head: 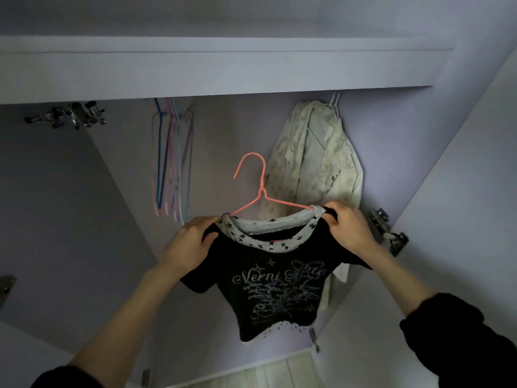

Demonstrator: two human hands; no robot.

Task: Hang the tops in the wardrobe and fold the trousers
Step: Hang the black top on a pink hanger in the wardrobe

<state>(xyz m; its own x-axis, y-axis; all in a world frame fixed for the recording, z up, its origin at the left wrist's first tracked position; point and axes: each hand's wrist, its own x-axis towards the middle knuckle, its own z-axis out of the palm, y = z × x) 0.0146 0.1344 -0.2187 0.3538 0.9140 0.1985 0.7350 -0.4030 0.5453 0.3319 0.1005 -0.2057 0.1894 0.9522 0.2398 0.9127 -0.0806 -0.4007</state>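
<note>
A black cropped top [279, 292] with silver lettering and a white star-print collar sits on a pink wire hanger [258, 189]. I hold it up inside the open wardrobe [223, 71]. My left hand [190, 239] grips the top's left shoulder over the hanger's end. My right hand [347, 225] grips the right shoulder the same way. The hanger's hook points up and left, below the wardrobe's upper edge and not on anything.
A pale floral garment [316, 158] hangs at the back right, just behind the hanger. Several empty coloured hangers [172, 158] hang at the back left. Door hinges show at the left [70, 114] and right [387, 231]. Light flooring [274, 373] lies below.
</note>
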